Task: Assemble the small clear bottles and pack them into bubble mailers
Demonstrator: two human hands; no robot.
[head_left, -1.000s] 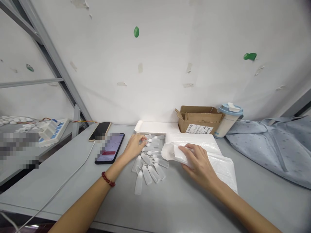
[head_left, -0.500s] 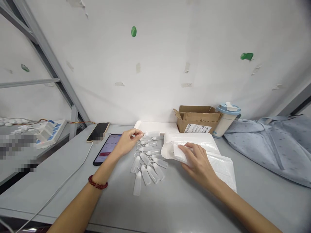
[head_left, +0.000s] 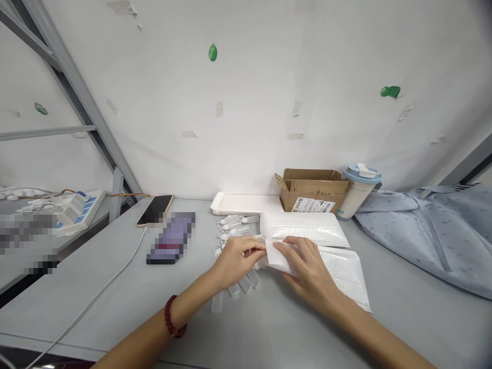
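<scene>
Several small translucent flat pieces with narrow, looped ends (head_left: 231,226) lie piled mid-table, partly behind my left hand. Pinched closed, my left hand (head_left: 239,260) is at the mouth of a white padded bag (head_left: 277,254). It appears to hold one such piece by its end; fingers and bag hide most of it. My right hand (head_left: 309,266) is closed around the bag, thumb below and fingers on top. Two more white padded bags lie flat beyond it, the upper one (head_left: 305,228) and the lower one (head_left: 348,274).
A cardboard box (head_left: 315,187) and a blue-lidded cup (head_left: 357,192) stand at the back. Right of them lies blue-grey fabric (head_left: 415,230). A white flat package (head_left: 248,203) is by the wall. Two phones, one black-screened (head_left: 156,209) and one blurred (head_left: 172,236), sit left with a cable (head_left: 103,284).
My left hand has moved right and nearer, from the top of the pile to the bag's mouth, carrying a translucent piece. My right hand keeps holding the bag, almost in place.
</scene>
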